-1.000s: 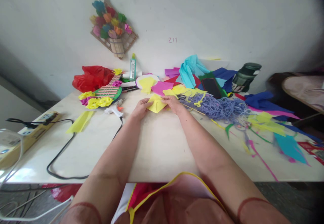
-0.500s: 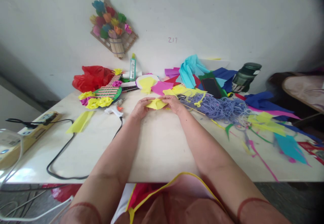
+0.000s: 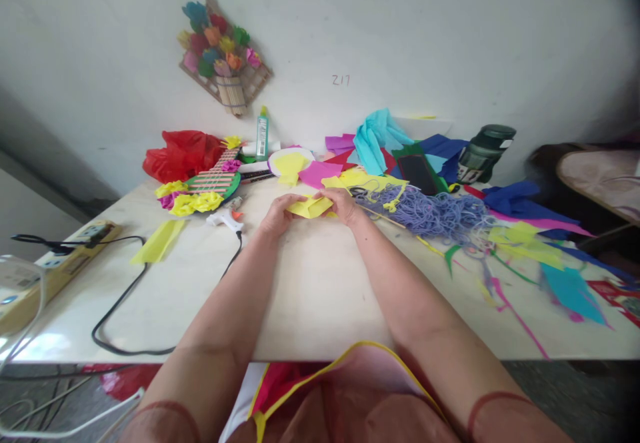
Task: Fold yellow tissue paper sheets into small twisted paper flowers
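Observation:
A small piece of yellow paper (image 3: 310, 208) is held low over the table (image 3: 320, 296) between both my hands. My left hand (image 3: 278, 215) pinches its left edge with closed fingers. My right hand (image 3: 341, 204) grips its right edge from above, fingers curled over it. The paper looks folded flat into a narrow shape. A white glue gun (image 3: 226, 218) lies just left of my left hand, its black cord (image 3: 125, 296) trailing toward the table's front.
A heap of purple yarn (image 3: 430, 209) and coloured paper scraps (image 3: 550, 256) lie to the right. Behind are a plate with yellow paper (image 3: 290, 161), a glue bottle (image 3: 262, 133), a red bag (image 3: 181, 153), a green jug (image 3: 481, 153) and a power strip (image 3: 75, 246) at left.
The yellow paper went from an open kite-like shape to a flatter, narrower fold. Both hands stayed in place, fingers pressing it down.

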The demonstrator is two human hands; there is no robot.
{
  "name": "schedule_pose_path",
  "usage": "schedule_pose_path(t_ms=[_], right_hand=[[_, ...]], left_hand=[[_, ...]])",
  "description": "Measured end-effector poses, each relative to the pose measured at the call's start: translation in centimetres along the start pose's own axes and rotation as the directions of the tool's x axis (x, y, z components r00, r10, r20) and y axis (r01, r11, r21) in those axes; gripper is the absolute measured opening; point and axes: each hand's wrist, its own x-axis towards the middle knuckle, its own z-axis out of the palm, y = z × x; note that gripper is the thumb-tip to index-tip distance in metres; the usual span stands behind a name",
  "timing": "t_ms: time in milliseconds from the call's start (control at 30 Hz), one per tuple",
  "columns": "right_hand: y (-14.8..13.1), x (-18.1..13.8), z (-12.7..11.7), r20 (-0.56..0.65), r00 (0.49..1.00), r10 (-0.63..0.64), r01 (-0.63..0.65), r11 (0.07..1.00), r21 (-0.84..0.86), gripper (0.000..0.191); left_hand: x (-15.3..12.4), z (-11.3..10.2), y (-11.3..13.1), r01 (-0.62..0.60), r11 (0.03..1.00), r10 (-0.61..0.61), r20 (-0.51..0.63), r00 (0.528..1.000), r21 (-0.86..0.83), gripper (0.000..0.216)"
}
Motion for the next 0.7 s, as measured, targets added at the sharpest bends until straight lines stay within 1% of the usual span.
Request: schedule_pose_path(t_ms=[133, 300, 400, 467, 533, 600, 700], right_hand=[[0.26, 0.10, 0.12, -0.011, 1.000, 0.000, -0.001, 0.997, -0.076, 0.023], [0.50, 0.30, 0.23, -0.029, 1.000, -0.001, -0.001, 0.996, -0.090, 0.019], [0.55, 0.39, 0.27, -0.054, 0.999, -0.003, -0.002, 0.996, -0.091, 0.017], [0.58, 0.44, 0.28, -0.058, 0.998, -0.002, -0.003, 0.997, -0.084, 0.014], [0.62, 0.49, 0.28, -0.055, 0.998, -0.001, -0.004, 0.997, -0.081, 0.015], [0.65, 0.54, 0.27, -0.055, 0.998, -0.005, 0.000, 0.996, -0.088, 0.015], [0.69, 0.60, 0.28, -0.056, 0.998, -0.010, 0.004, 0.996, -0.095, 0.015]], left_hand=[[-0.11, 0.04, -0.09, 0.000, 0.997, -0.001, 0.008, 1.000, 0.079, 0.029], [-0.12, -0.10, -0.22, -0.037, 0.988, 0.036, 0.015, 0.999, 0.147, 0.037], [0.00, -0.07, -0.20, -0.041, 0.989, 0.043, -0.008, 0.999, 0.145, 0.034], [0.14, -0.03, -0.22, -0.053, 0.991, 0.059, -0.045, 0.997, 0.124, 0.029], [0.27, -0.02, -0.30, -0.053, 0.993, 0.062, -0.074, 0.995, 0.109, 0.027], [0.33, -0.06, -0.41, -0.034, 0.993, 0.043, -0.072, 0.996, 0.116, 0.028], [0.29, -0.19, -0.53, -0.021, 0.991, 0.026, -0.036, 0.999, 0.135, 0.029]])
